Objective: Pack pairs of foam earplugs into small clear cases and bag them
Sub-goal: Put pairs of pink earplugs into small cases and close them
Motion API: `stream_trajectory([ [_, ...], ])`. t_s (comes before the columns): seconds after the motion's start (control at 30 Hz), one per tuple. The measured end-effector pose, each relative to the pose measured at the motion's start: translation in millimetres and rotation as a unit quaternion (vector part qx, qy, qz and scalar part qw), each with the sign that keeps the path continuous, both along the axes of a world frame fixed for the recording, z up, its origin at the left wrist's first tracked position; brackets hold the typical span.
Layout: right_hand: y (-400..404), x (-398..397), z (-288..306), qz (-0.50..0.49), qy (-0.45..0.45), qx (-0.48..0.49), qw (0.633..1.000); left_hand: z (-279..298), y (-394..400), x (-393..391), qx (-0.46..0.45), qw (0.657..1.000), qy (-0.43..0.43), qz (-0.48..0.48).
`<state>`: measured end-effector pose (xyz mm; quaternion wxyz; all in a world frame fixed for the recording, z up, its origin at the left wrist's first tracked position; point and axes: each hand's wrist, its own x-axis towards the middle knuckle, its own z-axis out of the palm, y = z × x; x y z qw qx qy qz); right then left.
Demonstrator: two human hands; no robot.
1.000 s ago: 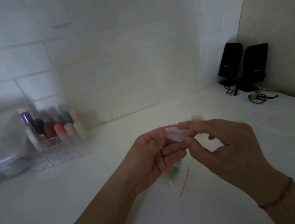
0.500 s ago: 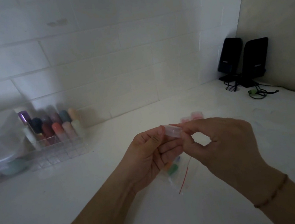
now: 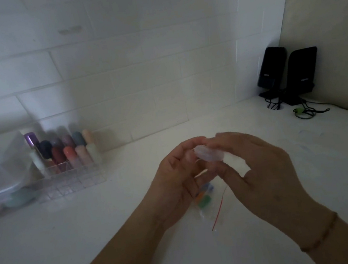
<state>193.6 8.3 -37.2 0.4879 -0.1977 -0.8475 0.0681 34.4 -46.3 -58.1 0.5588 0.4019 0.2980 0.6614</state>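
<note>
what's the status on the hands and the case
Left hand and right hand both pinching the clear case, above the counter. Bag with coloured earplugs lying beneath. Nothing in the way.

A small clear case (image 3: 208,155) is held in the middle of the frame between the left hand (image 3: 179,181) and the right hand (image 3: 257,171). It is pinched by fingers of both hands. A clear bag (image 3: 210,203) with a red line and colored bits inside is seen just below the hands, on the white table (image 3: 93,232). A clear rack of colored tubes (image 3: 67,160) is seen at the left. Two black speakers (image 3: 287,73) are seen at the upper right.
</note>
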Motion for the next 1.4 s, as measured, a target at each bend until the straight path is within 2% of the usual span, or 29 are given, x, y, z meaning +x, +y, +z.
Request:
stream_trajectory([
  [0.07,-1,-1,-3,0.084,0.03,-0.088,0.992,4,-4,1,-0.013,0.995,-0.048,-0.086],
  [0.17,-3,-3,-4,0.116,0.018,-0.104,0.988,3,-7,0,0.003,0.99,-0.033,-0.14],
  [0.37,-8,-1,2,0.074,0.062,-0.014,0.995,4,-5,-1,0.024,0.997,-0.018,-0.07],
  [0.57,-4,-1,-3,0.017,0.032,0.018,0.999,3,-5,0,0.015,0.999,0.0,-0.042],
  [0.8,2,-2,0,-0.004,0.024,0.051,0.998,5,-5,-1,0.002,0.999,0.032,0.006],
  [1.1,4,-1,-3,-0.02,-0.008,0.051,0.998,3,-4,-4,0.001,0.997,0.071,0.031],
  [1.33,0,-1,-1,-0.015,0.015,-0.002,1.0,4,-5,-5,0.007,0.995,0.098,0.034],
  [1.4,1,0,0,-0.015,0.03,-0.034,0.999,4,-6,-5,0.01,0.991,0.13,0.034],
])
